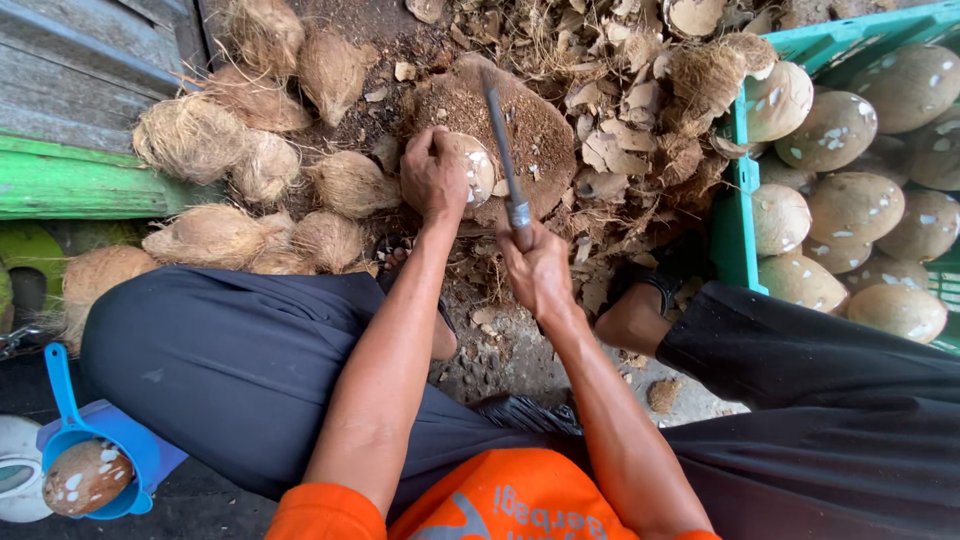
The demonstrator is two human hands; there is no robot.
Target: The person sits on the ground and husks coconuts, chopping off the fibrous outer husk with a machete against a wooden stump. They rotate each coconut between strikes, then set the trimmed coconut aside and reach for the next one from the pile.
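My left hand (433,175) grips a partly peeled coconut (474,166), pressing it on a round wooden chopping block (540,125). In my right hand (537,268) I hold the handle of a long machete (503,140). Its blade points away from me and lies just right of the coconut, over the block. Both forearms reach forward between my knees, which are clad in dark trousers.
Several husked fibrous coconuts (215,140) lie in a heap at the left. A green crate (735,215) at the right holds several peeled coconuts (853,205). Husk chips (625,100) litter the ground beyond the block. A blue scoop (85,465) with a coconut sits at lower left.
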